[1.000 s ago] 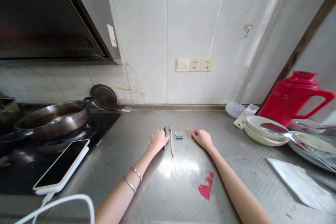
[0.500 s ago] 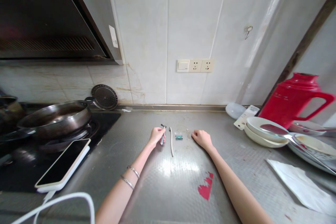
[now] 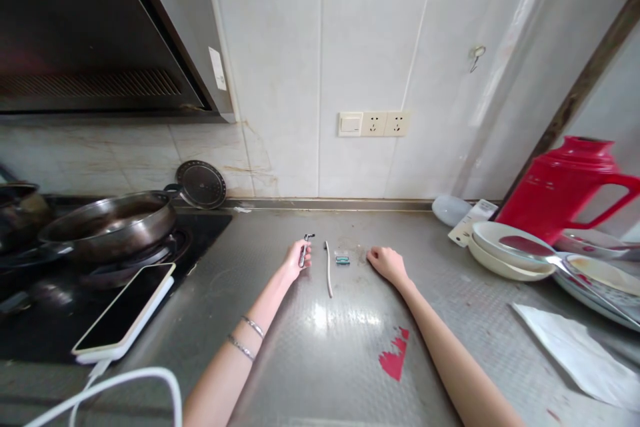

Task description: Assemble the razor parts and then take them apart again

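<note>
My left hand is closed around the handle of a razor, whose dark head points up and to the right. A thin, slightly curved white stick with a dark upper end lies on the counter to the right of that hand. Beside the stick is a small green-and-dark razor cartridge, in what looks like a clear case. My right hand rests on the counter to the right of the cartridge, its fingers curled in and nothing visible in them.
On the left, a phone with a white cable lies by the hob, where a steel pan stands. Bowls, a red flask and a white paper sheet sit at right. A torn red patch marks the steel counter.
My left hand has shifted slightly left and turned, so more of the razor handle shows. My right hand stays in place on the counter; the view has moved a little.
</note>
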The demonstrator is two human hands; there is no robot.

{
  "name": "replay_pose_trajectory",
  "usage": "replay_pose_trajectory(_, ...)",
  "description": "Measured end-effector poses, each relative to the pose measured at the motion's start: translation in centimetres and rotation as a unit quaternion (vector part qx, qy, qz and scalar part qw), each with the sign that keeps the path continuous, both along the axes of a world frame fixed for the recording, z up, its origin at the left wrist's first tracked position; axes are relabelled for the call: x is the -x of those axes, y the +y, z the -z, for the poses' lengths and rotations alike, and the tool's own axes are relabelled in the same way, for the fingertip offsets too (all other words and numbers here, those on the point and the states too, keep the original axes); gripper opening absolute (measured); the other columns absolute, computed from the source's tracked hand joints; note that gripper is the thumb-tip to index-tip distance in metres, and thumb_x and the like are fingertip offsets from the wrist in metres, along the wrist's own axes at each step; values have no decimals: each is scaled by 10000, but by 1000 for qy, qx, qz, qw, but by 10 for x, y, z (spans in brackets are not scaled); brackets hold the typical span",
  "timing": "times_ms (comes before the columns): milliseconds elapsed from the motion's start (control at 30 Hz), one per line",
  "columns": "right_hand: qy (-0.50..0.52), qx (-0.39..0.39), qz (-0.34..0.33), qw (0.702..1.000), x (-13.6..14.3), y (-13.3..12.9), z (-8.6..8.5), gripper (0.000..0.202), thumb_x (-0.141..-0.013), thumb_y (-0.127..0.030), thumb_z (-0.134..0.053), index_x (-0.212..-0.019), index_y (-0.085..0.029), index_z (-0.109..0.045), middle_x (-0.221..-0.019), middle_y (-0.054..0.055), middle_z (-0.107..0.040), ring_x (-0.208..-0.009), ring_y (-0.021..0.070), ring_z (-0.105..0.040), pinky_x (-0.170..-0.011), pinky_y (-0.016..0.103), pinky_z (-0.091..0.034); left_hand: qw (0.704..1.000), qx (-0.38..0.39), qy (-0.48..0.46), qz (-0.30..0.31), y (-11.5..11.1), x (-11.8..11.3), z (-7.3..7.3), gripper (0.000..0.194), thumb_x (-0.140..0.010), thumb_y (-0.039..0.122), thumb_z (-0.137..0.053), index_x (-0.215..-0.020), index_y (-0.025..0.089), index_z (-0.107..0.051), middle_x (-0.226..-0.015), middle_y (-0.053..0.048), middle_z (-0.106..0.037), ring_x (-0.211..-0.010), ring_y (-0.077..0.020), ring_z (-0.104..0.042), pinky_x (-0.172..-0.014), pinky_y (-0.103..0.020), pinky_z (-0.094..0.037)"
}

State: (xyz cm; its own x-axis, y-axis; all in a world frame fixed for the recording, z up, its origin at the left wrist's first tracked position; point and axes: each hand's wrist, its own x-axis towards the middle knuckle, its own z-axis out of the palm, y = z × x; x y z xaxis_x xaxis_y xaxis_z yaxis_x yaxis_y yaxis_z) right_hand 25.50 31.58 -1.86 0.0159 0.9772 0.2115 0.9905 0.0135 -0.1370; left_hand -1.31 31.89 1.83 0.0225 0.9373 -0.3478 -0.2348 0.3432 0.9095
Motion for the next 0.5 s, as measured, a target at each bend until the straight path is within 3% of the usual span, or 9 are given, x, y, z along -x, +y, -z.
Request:
replay_pose_trajectory(200, -1, -4, -5, 1000, -1, 1, 1, 350, -838, -349, -360, -678, -205, -637, -713, 67, -662, -676, 166, -594, -501, 234, -249, 998, 41, -5, 48, -1, 0, -1, 361, -804, 523, -334, -764, 183, -448, -507, 89, -371, -331, -38, -302, -379, -174, -328)
replay_pose_trajectory(500, -3, 8, 3, 1000, 0, 0, 0, 361, -847, -352, -357, -694, -197, -645, -732, 77, -662, -693, 164, -592, -521, 224, -273, 998, 14, 66, 16, -4, -1, 2, 552, -757, 658, -331, -771, 146, -538, -435, 92, -319, -314, -29, -225, -375, -175, -117)
